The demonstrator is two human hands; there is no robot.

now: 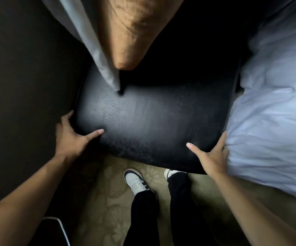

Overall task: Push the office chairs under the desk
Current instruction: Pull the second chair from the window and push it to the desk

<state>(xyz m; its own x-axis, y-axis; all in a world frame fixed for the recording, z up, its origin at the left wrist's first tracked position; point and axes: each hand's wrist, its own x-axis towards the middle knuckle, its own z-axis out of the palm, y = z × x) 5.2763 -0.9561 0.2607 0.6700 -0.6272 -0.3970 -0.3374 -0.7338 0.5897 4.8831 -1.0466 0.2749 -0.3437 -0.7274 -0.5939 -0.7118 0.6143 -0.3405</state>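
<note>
A black padded chair (149, 125) with a textured leather-like surface fills the middle of the head view, seen from above. My left hand (72, 137) grips its left edge, thumb lying on top and fingers wrapped around the side. My right hand (211, 155) holds the right near corner, thumb on top and fingers down the side against the bedding. The far part of the chair runs into deep shadow. I cannot make out a desk in this dark view.
A white duvet (274, 121) presses against the chair's right side. A dark wall or panel (19, 86) stands close on the left. Orange and grey curtains (126, 32) hang above the chair. My feet (136, 181) stand on patterned carpet. A dark object with a metal rim (55, 229) sits bottom left.
</note>
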